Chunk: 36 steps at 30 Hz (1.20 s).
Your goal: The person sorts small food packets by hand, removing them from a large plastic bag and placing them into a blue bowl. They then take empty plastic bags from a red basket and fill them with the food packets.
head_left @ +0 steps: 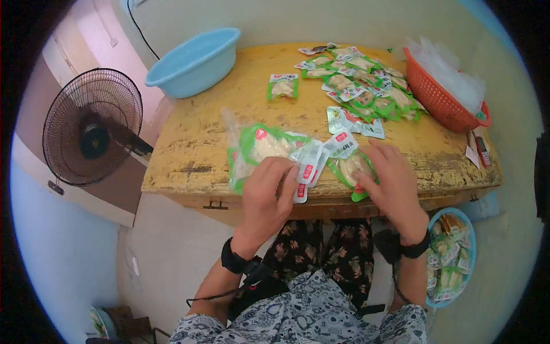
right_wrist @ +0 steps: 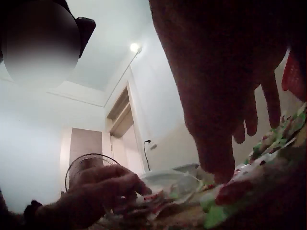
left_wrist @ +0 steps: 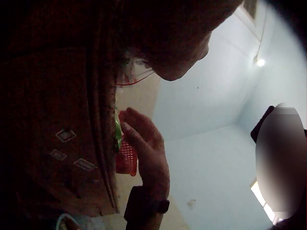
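My left hand [head_left: 264, 192] is at the near edge of the table, with curled fingers and thumb pinching the white ends of several overlapping food packets [head_left: 309, 160]. Under and beyond it lie green-edged clear packets [head_left: 269, 146] with pale food inside and a clear plastic bag [head_left: 231, 126]. To the right, another green-and-white packet [head_left: 346, 166] lies by the table edge, its white end overlapping the others. My right hand [head_left: 395, 183] rests over this packet's right side, thumb across it and fingers spread. In the right wrist view the fingers [right_wrist: 250, 117] point down, fairly straight.
Many similar packets [head_left: 366, 86] lie heaped at the back right, beside a red basket [head_left: 438, 94] of clear bags. One packet [head_left: 282, 87] lies alone. A blue basin [head_left: 195, 63] stands back left; a fan [head_left: 91, 129] is beyond. A packet-filled tub [head_left: 472, 252] sits low right.
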Tool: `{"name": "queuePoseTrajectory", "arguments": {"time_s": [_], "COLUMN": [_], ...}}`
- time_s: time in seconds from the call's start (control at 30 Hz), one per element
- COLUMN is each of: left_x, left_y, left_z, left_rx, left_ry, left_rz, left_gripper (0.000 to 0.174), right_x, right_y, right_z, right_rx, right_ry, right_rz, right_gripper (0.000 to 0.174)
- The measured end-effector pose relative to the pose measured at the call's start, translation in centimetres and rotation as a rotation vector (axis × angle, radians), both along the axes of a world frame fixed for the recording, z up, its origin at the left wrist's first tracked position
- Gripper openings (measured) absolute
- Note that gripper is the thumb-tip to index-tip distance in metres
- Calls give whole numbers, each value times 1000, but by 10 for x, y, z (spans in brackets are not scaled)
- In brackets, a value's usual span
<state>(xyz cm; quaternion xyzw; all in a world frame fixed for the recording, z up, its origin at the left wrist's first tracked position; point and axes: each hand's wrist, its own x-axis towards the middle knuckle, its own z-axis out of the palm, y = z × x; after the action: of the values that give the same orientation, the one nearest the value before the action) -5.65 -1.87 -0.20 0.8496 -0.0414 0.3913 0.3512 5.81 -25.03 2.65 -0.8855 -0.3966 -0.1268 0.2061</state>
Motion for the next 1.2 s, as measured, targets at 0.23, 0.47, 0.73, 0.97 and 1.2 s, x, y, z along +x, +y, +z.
{"name": "queuePoseTrajectory", "arguments": {"time_s": [0.23,0.47,0.73,0.97,1.2], "left_x": [-5,-7,-23,-29,-26], "left_y": [-2,-1,-7,-11,-12], "left_z": [4,0,13,10,6], "left_rx": [-41,88,165,99,-51], "left_ry": [78,32,76,147,153], "left_rz": [-6,-2,112,114,72], "left_gripper": [8,14,22,14,6], "right_x": [54,79,76,109,69], "right_y": [21,26,6,-9,-26], "right_z": [17,24,24,-15,3], "right_rx": [-146,-266,-48,161,408], "right_ry": [-52,81,364,566,831], "right_rz": [367,331,19,200,82], "right_gripper": [86,101,71,37,17]}}
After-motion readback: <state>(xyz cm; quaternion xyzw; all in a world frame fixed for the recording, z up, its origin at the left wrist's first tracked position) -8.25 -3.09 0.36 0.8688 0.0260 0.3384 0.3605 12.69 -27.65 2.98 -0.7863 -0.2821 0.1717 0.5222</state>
